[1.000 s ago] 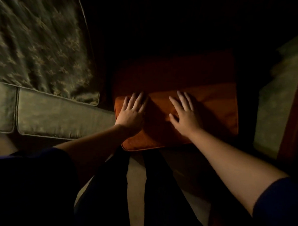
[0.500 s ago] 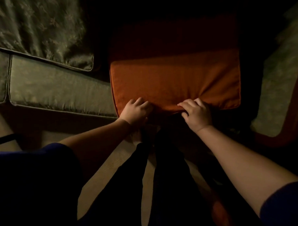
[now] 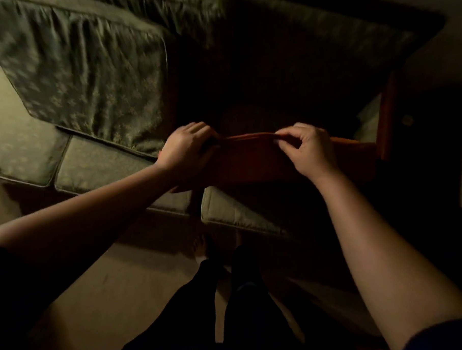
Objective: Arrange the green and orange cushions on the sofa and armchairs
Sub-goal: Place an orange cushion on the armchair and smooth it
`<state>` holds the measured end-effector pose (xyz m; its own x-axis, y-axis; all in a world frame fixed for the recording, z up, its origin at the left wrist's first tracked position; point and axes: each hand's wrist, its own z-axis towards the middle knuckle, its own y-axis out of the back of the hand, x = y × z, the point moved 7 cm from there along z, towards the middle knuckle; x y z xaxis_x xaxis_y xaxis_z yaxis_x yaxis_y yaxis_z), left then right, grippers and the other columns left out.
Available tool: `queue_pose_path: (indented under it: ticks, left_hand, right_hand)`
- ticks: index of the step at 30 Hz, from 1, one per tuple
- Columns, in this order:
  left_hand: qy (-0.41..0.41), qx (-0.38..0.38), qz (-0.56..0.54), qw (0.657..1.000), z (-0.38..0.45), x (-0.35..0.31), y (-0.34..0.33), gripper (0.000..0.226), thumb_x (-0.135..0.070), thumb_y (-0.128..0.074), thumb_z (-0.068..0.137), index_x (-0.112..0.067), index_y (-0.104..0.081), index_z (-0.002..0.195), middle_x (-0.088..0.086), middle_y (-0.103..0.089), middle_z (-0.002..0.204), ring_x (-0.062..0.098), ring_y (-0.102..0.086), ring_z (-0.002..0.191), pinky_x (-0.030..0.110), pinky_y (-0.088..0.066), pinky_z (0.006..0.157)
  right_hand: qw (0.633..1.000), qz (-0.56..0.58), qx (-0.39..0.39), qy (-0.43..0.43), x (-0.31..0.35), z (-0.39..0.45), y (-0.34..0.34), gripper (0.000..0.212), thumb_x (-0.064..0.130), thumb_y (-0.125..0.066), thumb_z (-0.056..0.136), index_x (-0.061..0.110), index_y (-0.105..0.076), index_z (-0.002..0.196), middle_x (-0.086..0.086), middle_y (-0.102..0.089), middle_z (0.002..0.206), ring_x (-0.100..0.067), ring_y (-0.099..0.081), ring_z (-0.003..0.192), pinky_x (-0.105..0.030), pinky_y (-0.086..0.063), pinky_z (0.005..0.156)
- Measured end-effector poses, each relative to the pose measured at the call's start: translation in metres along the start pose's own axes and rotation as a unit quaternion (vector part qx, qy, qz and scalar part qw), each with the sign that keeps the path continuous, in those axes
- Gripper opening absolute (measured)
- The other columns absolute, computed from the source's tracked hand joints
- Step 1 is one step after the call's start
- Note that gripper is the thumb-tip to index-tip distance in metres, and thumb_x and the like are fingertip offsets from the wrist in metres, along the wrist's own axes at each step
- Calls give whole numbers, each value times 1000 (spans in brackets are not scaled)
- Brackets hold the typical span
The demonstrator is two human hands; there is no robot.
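no readable text, no labels, no brands, no numbers on anything in view

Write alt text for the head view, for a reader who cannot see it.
Both hands, left hand and right hand, grip the top edge of a flat orange fabric cushion, held upright over a green sofa seat. A patterned green back cushion leans at left; the room is dim.

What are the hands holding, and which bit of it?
Both hands hold the orange cushion by its top edge: the left hand grips near the left end, and the right hand pinches the edge further right.
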<state>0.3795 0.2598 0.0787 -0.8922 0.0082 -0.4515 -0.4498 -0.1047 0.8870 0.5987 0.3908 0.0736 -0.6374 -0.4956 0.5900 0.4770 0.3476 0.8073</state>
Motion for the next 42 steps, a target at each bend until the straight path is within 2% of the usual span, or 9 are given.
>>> queue_pose_path:
  ticks: [3,8,13,20,25,29,33,37,42]
  left_hand:
    - [85,8,22,996,31,21,11,29,-39,-54,93,-20,-63,114,3,-65,113,27,-63,102,41,-48,84]
    - [207,-9,33,978,65,46,15,37,-46,-44,98,-25,-57,126,2,-59,126,27,-53,118,45,-37,99]
    - [110,125,132,977,62,34,-2,117,-91,-55,62,-17,-31,148,6,-44,146,28,-41,134,48,-30,115]
    - [83,216,143,962,52,-9,20,101,-78,-49,51,-16,-49,131,5,-61,119,27,-60,111,44,-46,94]
    - [35,246,139,959,61,-45,53,69,-46,-75,68,-21,-51,127,3,-62,118,24,-60,109,37,-49,88]
    - [-41,258,159,952,65,-96,89,66,-39,-78,75,-24,-50,133,-1,-59,124,24,-57,114,30,-34,74]
    - [-126,258,172,942,60,-145,120,72,-44,-78,75,-23,-46,136,1,-56,130,25,-54,119,31,-33,76]
    - [-252,223,219,916,31,-195,126,105,-69,-72,63,-16,-35,146,8,-47,140,30,-48,127,46,-37,106]
    - [-361,216,175,890,-11,-274,115,84,-71,-66,70,-14,-54,131,12,-62,124,34,-60,114,47,-45,98]
  right_hand:
    - [993,-94,-54,40,14,9,-2,38,54,-60,94,30,-67,122,6,-68,116,-22,-60,108,-47,-44,100]
    - [974,-207,64,61,-8,36,-4,117,86,-69,63,32,-25,158,-5,-38,155,-29,-36,142,-54,-22,120]
    - [942,-301,121,-89,-59,77,31,91,53,-82,60,20,-47,137,-9,-54,137,-34,-47,130,-53,-29,116]
    - [941,-273,180,-87,-37,15,43,53,51,-77,65,27,-56,108,0,-68,104,-27,-66,103,-43,-42,96]
    - [954,-130,166,-211,-24,-47,85,82,85,-72,43,33,-62,106,7,-70,97,-21,-68,95,-41,-54,91]
    - [948,-66,123,-287,12,-110,132,89,67,-89,52,29,-63,128,-1,-68,124,-26,-64,116,-33,-51,90]
    - [939,-73,51,-333,55,-176,167,98,70,-86,58,20,-57,138,-9,-59,140,-34,-58,126,-44,-49,102]
    - [927,-22,-30,-372,89,-246,183,81,71,-85,56,21,-68,117,0,-69,111,-24,-66,102,-33,-53,81]
    - [904,18,-117,-411,121,-343,195,74,81,-78,54,29,-71,106,12,-70,100,-15,-68,96,-35,-58,82]
